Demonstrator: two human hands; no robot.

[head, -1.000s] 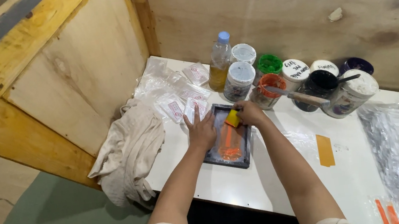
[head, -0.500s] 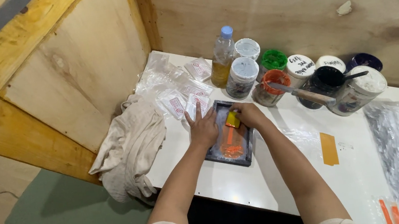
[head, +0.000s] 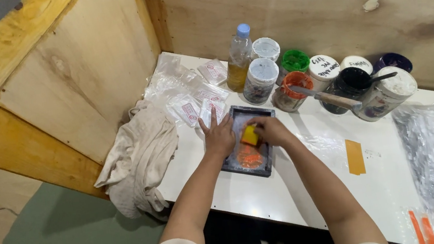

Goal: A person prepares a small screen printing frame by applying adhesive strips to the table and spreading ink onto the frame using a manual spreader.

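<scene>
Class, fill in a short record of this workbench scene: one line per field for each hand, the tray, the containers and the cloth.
Left hand: flat on the dark tray's left edge
Right hand: holds yellow block over the tray
Tray: dark, rectangular, orange paint inside
Jars: clustered behind the tray, beside a bottle
Cloth: crumpled, hanging off the table's left end

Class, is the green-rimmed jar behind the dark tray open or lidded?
Open: the green-rimmed jar shows green inside, with no white lid.

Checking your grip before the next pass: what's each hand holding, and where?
Right hand pinches the yellow block by its right end; left hand only presses flat on the dark tray.
</scene>
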